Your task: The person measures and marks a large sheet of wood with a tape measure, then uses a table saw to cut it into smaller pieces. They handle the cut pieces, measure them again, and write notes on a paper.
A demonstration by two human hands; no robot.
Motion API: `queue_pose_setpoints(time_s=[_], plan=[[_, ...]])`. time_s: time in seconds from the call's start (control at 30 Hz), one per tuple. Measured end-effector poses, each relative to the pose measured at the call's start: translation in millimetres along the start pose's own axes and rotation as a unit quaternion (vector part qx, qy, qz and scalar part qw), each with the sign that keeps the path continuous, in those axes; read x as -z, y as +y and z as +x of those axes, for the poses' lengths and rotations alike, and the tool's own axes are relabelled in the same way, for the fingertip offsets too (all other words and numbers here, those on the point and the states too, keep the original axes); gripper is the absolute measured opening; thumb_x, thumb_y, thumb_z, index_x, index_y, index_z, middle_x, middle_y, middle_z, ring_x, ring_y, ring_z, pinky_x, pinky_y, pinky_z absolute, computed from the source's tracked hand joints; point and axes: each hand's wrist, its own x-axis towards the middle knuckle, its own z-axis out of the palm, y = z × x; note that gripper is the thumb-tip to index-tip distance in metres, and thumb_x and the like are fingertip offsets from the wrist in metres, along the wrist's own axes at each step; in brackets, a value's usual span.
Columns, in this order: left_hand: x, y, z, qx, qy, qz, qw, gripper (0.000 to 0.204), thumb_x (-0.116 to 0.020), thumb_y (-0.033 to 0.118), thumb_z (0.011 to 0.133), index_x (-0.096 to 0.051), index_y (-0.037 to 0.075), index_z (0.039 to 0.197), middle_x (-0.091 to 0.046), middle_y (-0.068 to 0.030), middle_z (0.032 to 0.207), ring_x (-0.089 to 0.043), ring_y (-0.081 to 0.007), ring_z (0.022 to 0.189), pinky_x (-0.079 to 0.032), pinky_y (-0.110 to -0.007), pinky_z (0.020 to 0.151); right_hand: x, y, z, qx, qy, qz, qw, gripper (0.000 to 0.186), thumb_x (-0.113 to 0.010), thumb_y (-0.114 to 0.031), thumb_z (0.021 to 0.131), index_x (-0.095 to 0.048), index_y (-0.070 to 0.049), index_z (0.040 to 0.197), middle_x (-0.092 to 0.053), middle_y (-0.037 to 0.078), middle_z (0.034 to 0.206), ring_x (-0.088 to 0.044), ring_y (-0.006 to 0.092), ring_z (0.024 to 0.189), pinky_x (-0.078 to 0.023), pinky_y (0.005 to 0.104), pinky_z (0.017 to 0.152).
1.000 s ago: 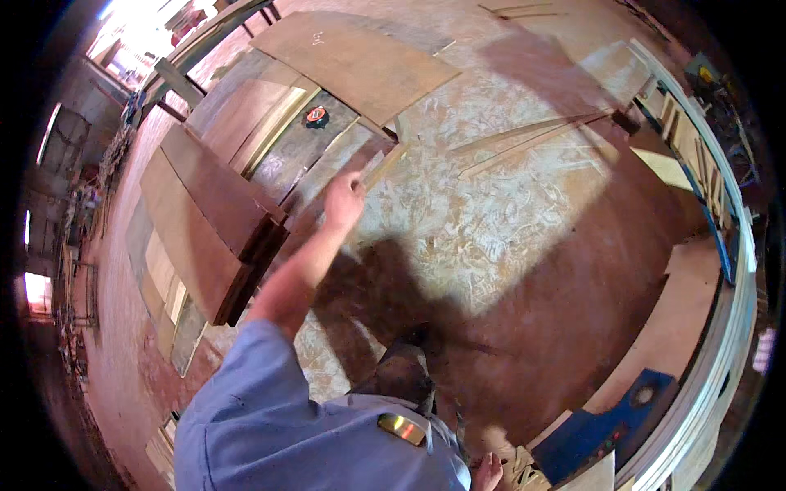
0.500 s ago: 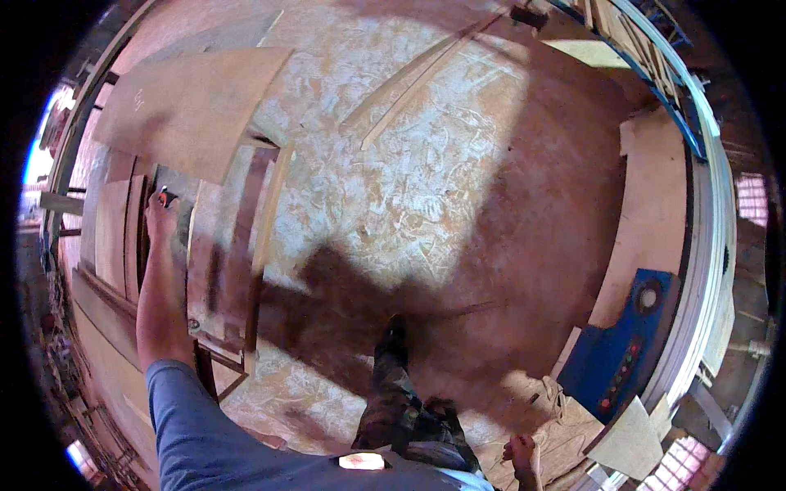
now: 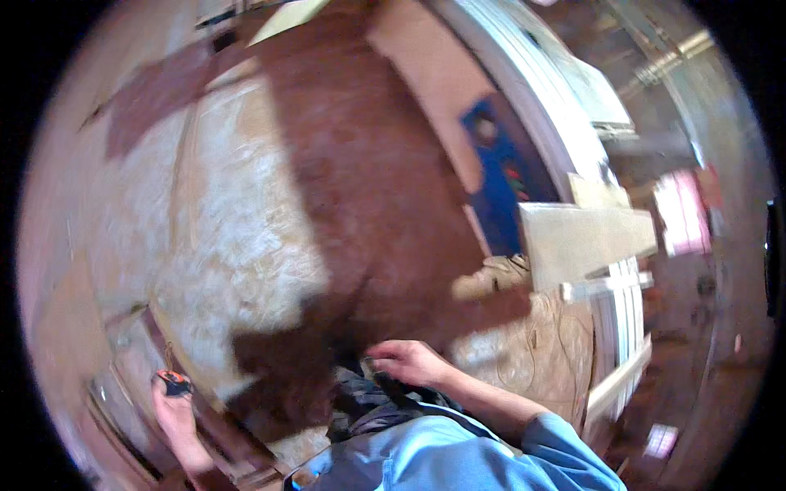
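At the lower left my left hand (image 3: 169, 413) is closed around a black and orange tape measure (image 3: 174, 385), held out over the wooden boards (image 3: 139, 360). My right hand (image 3: 413, 362) is in front of my waist, close to my dark patterned trousers (image 3: 360, 409). Its fingers are curled, and a small dark shape shows at their tips, too blurred to name.
To the right, a blue panel (image 3: 499, 184) with a round fitting leans near a tan board (image 3: 434, 69). A pale board (image 3: 573, 237) juts out beside long white strips (image 3: 524, 74). Brown crumpled cloth (image 3: 491, 274) lies by the blue panel. Sunlight and shadow cross the floor (image 3: 246, 188).
The view has swung to the right. My left hand has come away from the stacked boards with the tape measure. My right hand has risen from the lower right to my waist.
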Motion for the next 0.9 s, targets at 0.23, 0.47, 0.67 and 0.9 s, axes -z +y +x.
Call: queue_pose_setpoints(time_s=[0.23, 0.47, 0.67, 0.9], plan=[[-205, -179, -152, 0.158, -0.271, 0.150, 0.938, 0.030, -0.066, 0.009, 0.078, -0.050, 0.006, 0.104, -0.054, -0.0064, 0.098, -0.054, -0.0180, 0.086, -0.049, -0.036, 0.083, -8, 26, -55, 0.098, -0.083, 0.285, 0.950, 0.036, -0.053, -0.018, 0.091, -0.054, -0.001, 0.124, -0.060, 0.004, 0.085, -0.057, 0.0107, 0.069, -0.050, 0.0272, 0.061], [-283, -307, -315, 0.131, -0.519, 0.497, 0.683, 0.034, -0.071, 0.003, 0.070, -0.049, 0.005, 0.097, -0.052, -0.0038, 0.098, -0.051, -0.0109, 0.088, -0.045, -0.026, 0.080, 54, 191, -219, 0.088, 0.112, 0.370, 0.918, 0.022, -0.054, -0.019, 0.088, -0.064, -0.001, 0.096, -0.059, 0.005, 0.071, -0.056, 0.0129, 0.059, -0.047, 0.0304, 0.055], [-340, -381, -418, 0.197, -0.646, 0.551, 0.489, 0.073, -0.062, 0.002, 0.070, -0.032, -0.002, 0.137, -0.048, -0.0166, 0.129, -0.050, -0.0229, 0.116, -0.040, -0.035, 0.100, 72, 281, -305, 0.130, 0.328, 0.221, 0.909, 0.025, -0.055, -0.021, 0.085, -0.066, 0.000, 0.089, -0.064, 0.016, 0.077, -0.062, 0.0239, 0.070, -0.049, 0.0371, 0.067], [-370, -431, -472, 0.342, -0.635, 0.459, 0.518, 0.071, -0.044, 0.008, 0.075, -0.025, -0.008, 0.141, -0.042, -0.0206, 0.135, -0.047, -0.0276, 0.121, -0.041, -0.036, 0.100, 76, 313, -362, 0.199, 0.412, 0.195, 0.868, 0.034, -0.055, -0.018, 0.087, -0.058, -0.003, 0.118, -0.063, 0.020, 0.104, -0.062, 0.0292, 0.092, -0.049, 0.0384, 0.081]])
